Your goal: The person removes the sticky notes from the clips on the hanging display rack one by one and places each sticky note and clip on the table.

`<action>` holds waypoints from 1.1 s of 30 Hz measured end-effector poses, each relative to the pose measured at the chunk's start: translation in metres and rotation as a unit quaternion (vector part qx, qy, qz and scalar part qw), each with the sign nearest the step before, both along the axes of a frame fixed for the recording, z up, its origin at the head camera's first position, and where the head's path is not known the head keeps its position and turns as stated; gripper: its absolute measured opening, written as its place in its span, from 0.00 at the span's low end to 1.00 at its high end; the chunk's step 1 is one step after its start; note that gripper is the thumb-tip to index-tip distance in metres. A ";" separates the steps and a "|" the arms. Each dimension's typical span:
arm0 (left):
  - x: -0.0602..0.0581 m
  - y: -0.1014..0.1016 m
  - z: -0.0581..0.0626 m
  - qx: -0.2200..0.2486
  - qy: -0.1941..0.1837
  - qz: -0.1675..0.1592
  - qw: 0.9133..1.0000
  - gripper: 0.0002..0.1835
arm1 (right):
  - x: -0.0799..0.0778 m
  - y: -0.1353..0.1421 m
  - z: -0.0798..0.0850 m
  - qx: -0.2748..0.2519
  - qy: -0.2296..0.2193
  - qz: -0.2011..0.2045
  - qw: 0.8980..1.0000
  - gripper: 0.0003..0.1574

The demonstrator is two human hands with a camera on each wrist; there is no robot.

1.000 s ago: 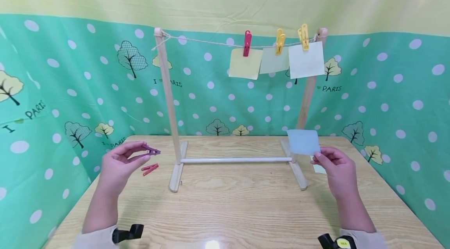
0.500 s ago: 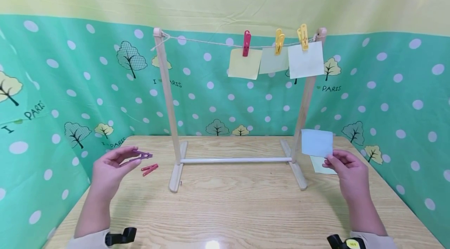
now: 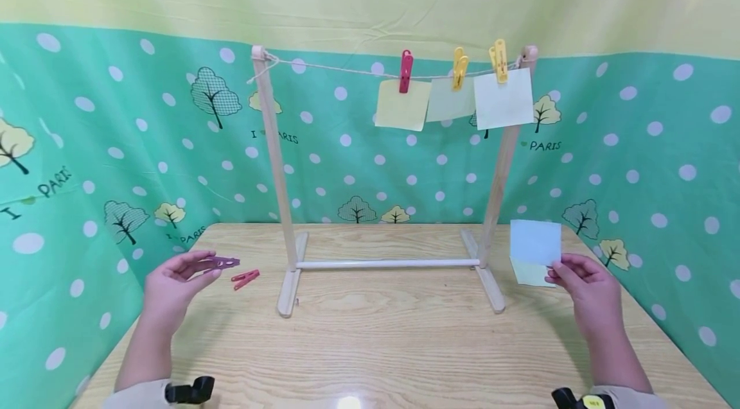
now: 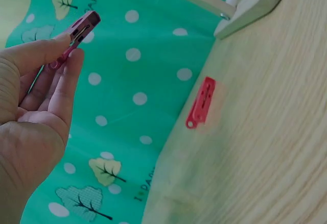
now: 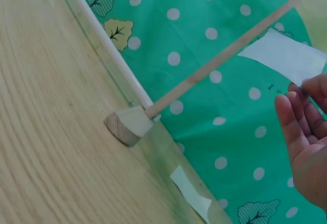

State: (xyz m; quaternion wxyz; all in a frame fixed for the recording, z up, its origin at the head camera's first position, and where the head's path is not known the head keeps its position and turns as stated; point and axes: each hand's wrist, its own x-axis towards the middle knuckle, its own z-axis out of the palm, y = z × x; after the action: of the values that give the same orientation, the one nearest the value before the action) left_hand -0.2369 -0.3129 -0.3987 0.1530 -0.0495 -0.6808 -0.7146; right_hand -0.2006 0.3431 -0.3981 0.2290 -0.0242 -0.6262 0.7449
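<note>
My left hand (image 3: 173,290) pinches a purple clothespin (image 3: 225,262) between thumb and fingers, raised above the left part of the table. In the left wrist view the clothespin (image 4: 82,30) points up and away from the fingertips. Beyond that hand a red clothespin (image 3: 245,278) lies on the wood. On the right, my right hand (image 3: 592,293) pinches a light blue paper square (image 3: 535,242) by its lower right corner. The paper overlaps a pale green paper (image 3: 528,273) lying on the table behind it. In the right wrist view the held paper (image 5: 283,55) appears whitish and slightly curved.
A wooden stand (image 3: 276,165) with a white crossbar (image 3: 387,264) holds a string (image 3: 341,69). Hanging there are a yellow paper (image 3: 403,106) under a red clothespin (image 3: 406,72), a pale green sheet (image 3: 449,101) and a white sheet (image 3: 503,101), both under yellow clothespins. A patterned curtain surrounds the table.
My hands have moved apart, the left one to the left and lower with the purple clothespin, the right one to the right with the blue paper. The stand and hung papers stay put.
</note>
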 end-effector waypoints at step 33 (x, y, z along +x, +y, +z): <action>-0.010 -0.070 -0.058 -0.171 -0.195 -0.014 0.966 0.27 | -0.010 0.045 -0.058 0.080 -0.161 0.012 0.984 0.06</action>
State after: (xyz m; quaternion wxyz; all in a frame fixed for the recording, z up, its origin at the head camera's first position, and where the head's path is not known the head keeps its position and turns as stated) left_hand -0.2467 -0.3824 -0.4567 -0.0034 0.0556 -0.8087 -0.5855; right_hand -0.2111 0.3883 -0.4562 0.1175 -0.1177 -0.7128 0.6813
